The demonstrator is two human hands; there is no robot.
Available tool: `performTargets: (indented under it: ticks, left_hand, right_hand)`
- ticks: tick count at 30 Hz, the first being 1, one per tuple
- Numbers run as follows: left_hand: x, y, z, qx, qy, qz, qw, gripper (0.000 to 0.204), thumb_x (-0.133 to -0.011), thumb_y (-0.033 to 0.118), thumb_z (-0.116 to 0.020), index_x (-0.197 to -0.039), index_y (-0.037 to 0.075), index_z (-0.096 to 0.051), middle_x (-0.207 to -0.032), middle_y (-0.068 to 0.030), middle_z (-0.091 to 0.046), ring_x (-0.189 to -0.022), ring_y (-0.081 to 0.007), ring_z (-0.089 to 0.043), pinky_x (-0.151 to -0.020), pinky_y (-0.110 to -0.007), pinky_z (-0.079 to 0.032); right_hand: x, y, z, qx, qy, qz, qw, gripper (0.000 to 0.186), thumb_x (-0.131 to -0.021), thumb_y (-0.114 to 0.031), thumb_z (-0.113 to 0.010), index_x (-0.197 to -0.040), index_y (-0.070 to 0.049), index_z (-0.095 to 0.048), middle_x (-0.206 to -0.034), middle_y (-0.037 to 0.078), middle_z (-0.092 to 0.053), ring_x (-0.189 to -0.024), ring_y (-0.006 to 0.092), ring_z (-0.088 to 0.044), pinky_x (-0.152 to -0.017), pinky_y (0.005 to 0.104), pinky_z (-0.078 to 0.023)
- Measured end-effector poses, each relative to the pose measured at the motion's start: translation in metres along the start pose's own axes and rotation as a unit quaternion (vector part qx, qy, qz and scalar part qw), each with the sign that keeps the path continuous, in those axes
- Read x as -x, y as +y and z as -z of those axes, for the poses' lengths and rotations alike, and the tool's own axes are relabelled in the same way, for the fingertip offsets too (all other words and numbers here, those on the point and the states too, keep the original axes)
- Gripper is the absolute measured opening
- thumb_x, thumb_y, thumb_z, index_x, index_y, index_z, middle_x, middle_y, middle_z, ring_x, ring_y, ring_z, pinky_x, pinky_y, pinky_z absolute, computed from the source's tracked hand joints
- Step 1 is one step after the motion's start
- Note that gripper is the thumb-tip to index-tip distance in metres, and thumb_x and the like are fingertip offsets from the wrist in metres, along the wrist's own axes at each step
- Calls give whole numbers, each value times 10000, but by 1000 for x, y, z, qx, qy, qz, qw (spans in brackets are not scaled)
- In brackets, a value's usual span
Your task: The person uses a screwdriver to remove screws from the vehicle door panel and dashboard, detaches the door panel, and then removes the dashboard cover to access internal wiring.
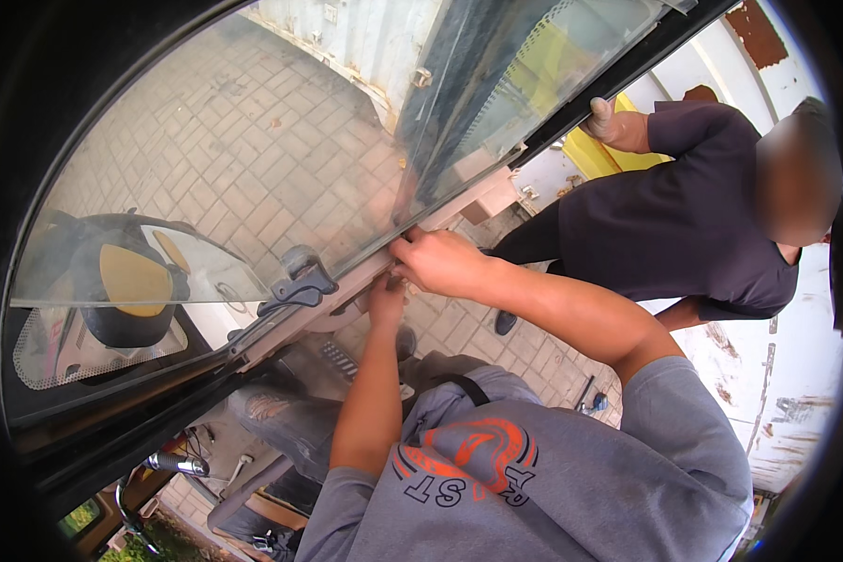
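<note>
The glass pane [281, 178] is large, clear and smeared with dust, and paving and a corrugated white wall show in the area it covers. A dark frame [571, 103] borders it toward the upper right. Along its lower edge runs a pale, pinkish-tan rail [351, 284], which slopes up from lower left to upper right and looks dull and scuffed. A black latch [302, 284] with a curved lever sits at this edge, left of the middle. Toward the left, a rounded black and mustard-yellow form [126, 281] shows in the glass; whether it is seen through it or reflected is unclear.

The pane lies just beyond both grips, with the rail between it and the person's body. The right grip [437, 262] is at the rail's upper stretch, fingers bent narrowly against the glass edge. The left grip [386, 302] is just below it, fingers reaching up to the rail's near side. What either grip pinches, if anything, is hidden, so I cannot tell. The latch is to the left of both grips, apart from them. At the right, a co-worker in a dark shirt [660, 225] has a hand at the frame.
</note>
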State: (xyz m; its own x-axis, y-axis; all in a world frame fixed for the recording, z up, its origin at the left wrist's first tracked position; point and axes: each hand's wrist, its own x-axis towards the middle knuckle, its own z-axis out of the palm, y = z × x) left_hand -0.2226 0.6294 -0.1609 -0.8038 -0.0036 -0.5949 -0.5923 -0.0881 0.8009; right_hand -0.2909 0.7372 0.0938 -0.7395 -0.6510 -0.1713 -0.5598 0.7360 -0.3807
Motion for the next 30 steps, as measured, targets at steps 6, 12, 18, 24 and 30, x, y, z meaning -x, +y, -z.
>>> performTargets:
  ticks: [6,12,18,24,30]
  left_hand:
    - [-5,-2,1,6,-7,4,1000,443,-889,10,-508,-1330,-4,-548,-1047,-96,-704,-635,-142,-659,-565,-284,-511]
    - [-7,-6,-4,56,-5,-27,998,451,-903,-73,-457,-1340,-5,-548,-1153,-82,-678,-934,-144,-692,-563,-251,-545]
    - [-4,-17,-9,74,19,-49,996,442,-936,-64,-435,-1361,2,-539,-1167,-52,-673,-887,-128,-678,-552,-240,-529]
    - [10,10,-7,47,-4,14,999,410,-978,17,-458,-1379,39,-542,-1141,-16,-687,-665,-86,-608,-562,-237,-467]
    - [15,11,-9,66,-8,68,995,383,-1007,77,-467,-1383,48,-533,-1127,-10,-695,-641,-84,-596,-596,-240,-456]
  right_hand:
    - [0,2,-3,27,24,26,999,302,-826,-209,-684,-1029,-2,-599,-954,202,-636,-755,396,-676,-642,468,-560]
    - [3,3,-7,58,71,69,993,278,-818,-210,-665,-1009,-17,-601,-934,165,-634,-765,360,-682,-614,448,-564]
    - [6,-5,-6,71,38,15,997,252,-820,-202,-656,-977,-15,-594,-942,165,-627,-750,360,-682,-606,446,-566]
    - [3,-3,-6,45,18,-13,999,502,-574,-132,-817,-998,15,-593,-979,188,-624,-824,365,-693,-674,429,-578]
    - [4,-2,-11,40,62,-4,997,421,-672,-168,-771,-1017,-2,-595,-985,179,-624,-743,361,-690,-607,440,-569]
